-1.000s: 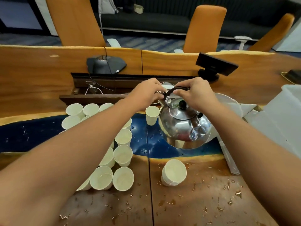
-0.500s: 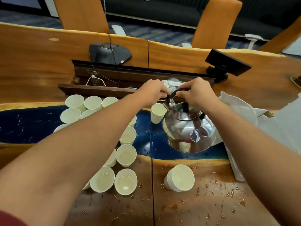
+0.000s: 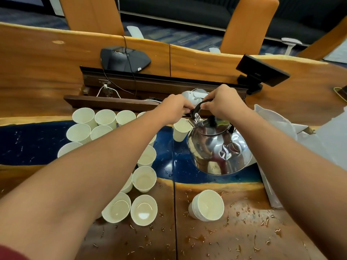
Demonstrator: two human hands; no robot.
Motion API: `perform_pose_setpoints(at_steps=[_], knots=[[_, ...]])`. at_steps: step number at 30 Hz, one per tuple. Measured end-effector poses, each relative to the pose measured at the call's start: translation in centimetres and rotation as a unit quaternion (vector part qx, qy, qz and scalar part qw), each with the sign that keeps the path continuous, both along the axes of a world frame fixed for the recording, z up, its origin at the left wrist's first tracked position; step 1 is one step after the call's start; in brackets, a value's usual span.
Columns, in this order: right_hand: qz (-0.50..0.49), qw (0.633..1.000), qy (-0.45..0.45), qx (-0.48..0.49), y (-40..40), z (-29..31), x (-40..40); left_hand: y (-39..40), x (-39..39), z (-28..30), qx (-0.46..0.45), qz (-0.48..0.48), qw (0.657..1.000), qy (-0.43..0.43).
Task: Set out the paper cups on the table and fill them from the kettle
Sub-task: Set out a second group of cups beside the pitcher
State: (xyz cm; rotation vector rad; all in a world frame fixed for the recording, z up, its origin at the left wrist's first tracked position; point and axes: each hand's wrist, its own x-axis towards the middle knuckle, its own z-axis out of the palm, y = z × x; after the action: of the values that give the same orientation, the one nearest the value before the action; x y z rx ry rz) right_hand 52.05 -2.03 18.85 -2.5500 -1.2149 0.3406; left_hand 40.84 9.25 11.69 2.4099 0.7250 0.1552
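A shiny steel kettle [image 3: 217, 147] hangs tilted above the blue strip of the table [image 3: 244, 237]. My right hand [image 3: 223, 102] grips its black handle from the right, and my left hand [image 3: 174, 107] pinches the handle's left end. The spout side leans toward a single paper cup [image 3: 180, 130] just left of the kettle. Several white paper cups [image 3: 144, 180] stand in a cluster on the left, partly hidden by my left forearm; some hold liquid. A short stack of cups [image 3: 207, 205] sits near the front centre.
Water drops cover the wood at the front. A white plastic bag [image 3: 277, 128] lies to the right. Behind the hands is an open cable trough [image 3: 120, 94], with a black conference phone [image 3: 124, 59] and a small black screen [image 3: 261, 72]. Orange chairs stand beyond the table.
The view has shifted slightly down and closer. Both hands stay on the kettle handle, and the kettle has barely moved beside the single cup.
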Motion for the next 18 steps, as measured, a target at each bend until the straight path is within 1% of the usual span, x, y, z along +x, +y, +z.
perform_pose_setpoints(at_steps=[18], knots=[[0.015, 1.0, -0.016, -0.016, 0.65, 0.66, -0.29, -0.07, 0.25, -0.54, -0.002, 0.008, 1.0, -0.006]])
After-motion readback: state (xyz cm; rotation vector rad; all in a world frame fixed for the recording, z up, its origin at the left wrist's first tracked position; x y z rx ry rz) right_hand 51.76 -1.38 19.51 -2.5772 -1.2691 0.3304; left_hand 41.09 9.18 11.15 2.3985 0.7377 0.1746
